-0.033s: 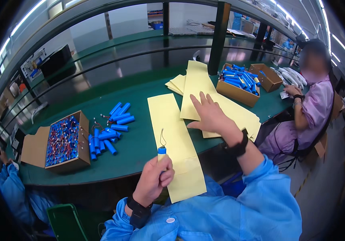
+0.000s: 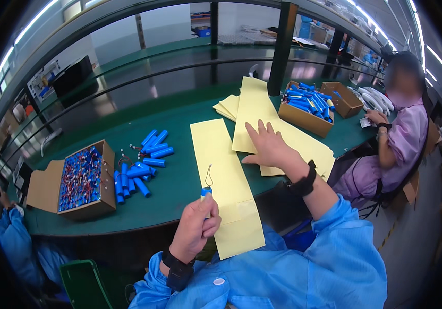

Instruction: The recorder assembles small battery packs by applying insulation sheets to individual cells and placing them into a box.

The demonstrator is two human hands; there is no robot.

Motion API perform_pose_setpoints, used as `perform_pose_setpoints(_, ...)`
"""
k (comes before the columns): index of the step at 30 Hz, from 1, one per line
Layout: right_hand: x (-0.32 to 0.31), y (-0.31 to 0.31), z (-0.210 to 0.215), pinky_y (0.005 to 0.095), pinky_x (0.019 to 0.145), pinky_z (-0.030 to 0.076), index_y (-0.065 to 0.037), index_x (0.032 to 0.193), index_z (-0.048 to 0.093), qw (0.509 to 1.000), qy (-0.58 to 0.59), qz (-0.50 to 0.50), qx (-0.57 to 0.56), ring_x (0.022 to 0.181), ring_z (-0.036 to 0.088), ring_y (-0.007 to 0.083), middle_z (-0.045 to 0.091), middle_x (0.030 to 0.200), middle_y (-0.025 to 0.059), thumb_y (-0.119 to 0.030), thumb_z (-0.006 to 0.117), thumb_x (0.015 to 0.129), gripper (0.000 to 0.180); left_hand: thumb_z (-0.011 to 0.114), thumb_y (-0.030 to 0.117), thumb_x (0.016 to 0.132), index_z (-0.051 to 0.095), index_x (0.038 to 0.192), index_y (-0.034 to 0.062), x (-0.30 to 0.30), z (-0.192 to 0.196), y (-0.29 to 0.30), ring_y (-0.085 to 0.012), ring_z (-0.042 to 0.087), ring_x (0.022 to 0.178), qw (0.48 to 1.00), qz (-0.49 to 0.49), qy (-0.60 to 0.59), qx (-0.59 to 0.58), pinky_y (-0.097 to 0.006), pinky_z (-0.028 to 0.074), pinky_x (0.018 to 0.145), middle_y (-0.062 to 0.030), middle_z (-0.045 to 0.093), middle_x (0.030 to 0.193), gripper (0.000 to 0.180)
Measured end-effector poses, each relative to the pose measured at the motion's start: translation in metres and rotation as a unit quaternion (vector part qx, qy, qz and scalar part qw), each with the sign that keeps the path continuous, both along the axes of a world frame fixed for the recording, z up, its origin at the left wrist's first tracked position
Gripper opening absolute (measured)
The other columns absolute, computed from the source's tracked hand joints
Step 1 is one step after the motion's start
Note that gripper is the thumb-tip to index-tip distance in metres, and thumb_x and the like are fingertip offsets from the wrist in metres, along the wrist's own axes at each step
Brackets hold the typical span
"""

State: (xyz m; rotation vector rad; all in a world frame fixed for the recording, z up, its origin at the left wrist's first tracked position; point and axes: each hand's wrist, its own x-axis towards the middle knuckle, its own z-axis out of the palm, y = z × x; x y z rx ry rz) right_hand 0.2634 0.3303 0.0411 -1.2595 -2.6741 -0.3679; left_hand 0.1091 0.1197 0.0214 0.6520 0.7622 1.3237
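Observation:
My left hand [image 2: 196, 229] is closed around a blue cylindrical battery pack [image 2: 206, 191], with its thumb near the top end. Only that end shows; a thin dark wire loop with a small pale connector rises from it. Beneath the wire lies a long pale-yellow sheet [image 2: 215, 149], reaching over the table's front edge toward my lap. My right hand [image 2: 274, 149] is open, fingers spread, over the edge of a pile of yellow sheets [image 2: 306, 151]. Whether it presses on them I cannot tell. Another yellow sheet [image 2: 252, 98] lies slantwise at the top of the pile.
Left on the green table [image 2: 180, 206] are several loose blue battery packs [image 2: 138, 172] and a cardboard box [image 2: 108, 172] packed with wired ones. Beyond the sheets stands a box [image 2: 303, 119] of blue packs. A co-worker [image 2: 404, 134] sits at the right, by white bundles [image 2: 373, 100].
My left thumb and fingers sit slightly higher on the battery pack, so less of it shows. The right hand stays spread in nearly the same place.

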Motion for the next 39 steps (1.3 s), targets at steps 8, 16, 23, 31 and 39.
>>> perform_pose_setpoints(8,0.004,0.017,0.000,0.0428,0.071,0.049,-0.003,0.118,0.046,0.995,-0.014,0.064,-0.080,0.081,0.060,0.0359,0.061,0.090,0.0208,-0.001,0.044,0.081,0.036,0.032,0.042,0.098,0.053,0.097,-0.0037,-0.011,0.003,-0.006,-0.0050,0.025,0.041,0.997,0.075,0.002,-0.001,-0.020,0.020,0.039,0.0040,0.031,0.048,0.050)
perform_pose_setpoints(16,0.118,-0.065,0.032,0.0373,0.091,0.043,-0.006,0.115,0.054,0.993,-0.070,0.064,0.068,0.112,0.051,0.0311,0.056,0.116,0.0159,0.005,0.050,0.073,0.044,0.043,0.021,0.095,0.041,0.124,-0.0037,-0.014,0.003,-0.012,-0.0090,0.041,0.060,0.994,0.101,-0.004,0.033,-0.022,0.032,0.053,-0.0035,0.047,0.073,0.038)
perform_pose_setpoints(23,0.069,-0.119,0.023,0.0295,0.079,0.049,0.000,0.117,0.055,0.884,0.327,0.207,-0.261,0.094,0.062,0.0250,0.062,0.104,0.0174,-0.009,0.064,0.082,0.038,0.048,0.013,0.092,0.038,0.126,-0.0018,0.002,0.005,0.001,-0.0081,0.048,0.067,0.995,-0.067,-0.014,0.067,-0.020,0.038,0.058,-0.0027,0.049,0.081,0.039)
perform_pose_setpoints(31,0.027,-0.133,-0.002,0.0246,0.087,0.045,0.000,0.130,0.043,0.427,0.520,0.242,-0.700,0.105,0.054,0.0121,0.057,0.111,0.0077,-0.022,0.045,0.097,0.040,0.042,0.030,0.096,0.046,0.104,-0.0080,0.021,-0.002,0.002,-0.0118,0.047,0.044,0.966,-0.221,-0.125,0.037,-0.019,0.038,0.043,-0.0207,0.059,0.079,0.039)
perform_pose_setpoints(39,0.112,0.008,0.051,0.0212,0.061,0.043,-0.002,0.097,0.061,0.754,0.575,0.086,-0.305,0.064,0.051,0.0066,0.054,0.076,0.0003,-0.014,0.049,0.090,0.018,0.045,0.027,0.095,0.043,0.125,-0.0064,-0.001,0.010,0.009,-0.0096,0.046,0.053,0.978,-0.199,0.043,0.050,-0.020,0.038,0.052,-0.0136,0.060,0.076,0.045)
